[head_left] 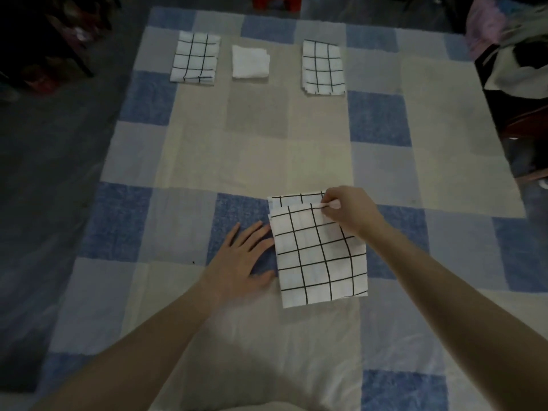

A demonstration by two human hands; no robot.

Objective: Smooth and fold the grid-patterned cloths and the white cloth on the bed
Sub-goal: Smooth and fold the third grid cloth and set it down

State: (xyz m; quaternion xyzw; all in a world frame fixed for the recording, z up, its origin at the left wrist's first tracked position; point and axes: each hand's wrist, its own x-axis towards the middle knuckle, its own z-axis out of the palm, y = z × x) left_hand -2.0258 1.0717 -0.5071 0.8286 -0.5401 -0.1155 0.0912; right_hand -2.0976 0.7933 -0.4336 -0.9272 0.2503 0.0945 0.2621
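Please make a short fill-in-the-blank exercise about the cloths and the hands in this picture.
1. The right hand pinches the far edge of the ____-patterned near cloth.
2. The left hand lies flat on the ____.
3. The white cloth lies between ____ folded grid cloths.

Missing words: grid; bed; two

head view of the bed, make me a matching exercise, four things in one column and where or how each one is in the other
Things:
1. white cloth
2. near grid cloth
3. left hand
4. right hand

States:
A. pinches the top edge of a folded layer
B. lies flat, fingers straight, on the quilt
C. folded, between two folded grid cloths at the far end
D. partly folded, in front of the person

Pairs: 1-C, 2-D, 3-B, 4-A
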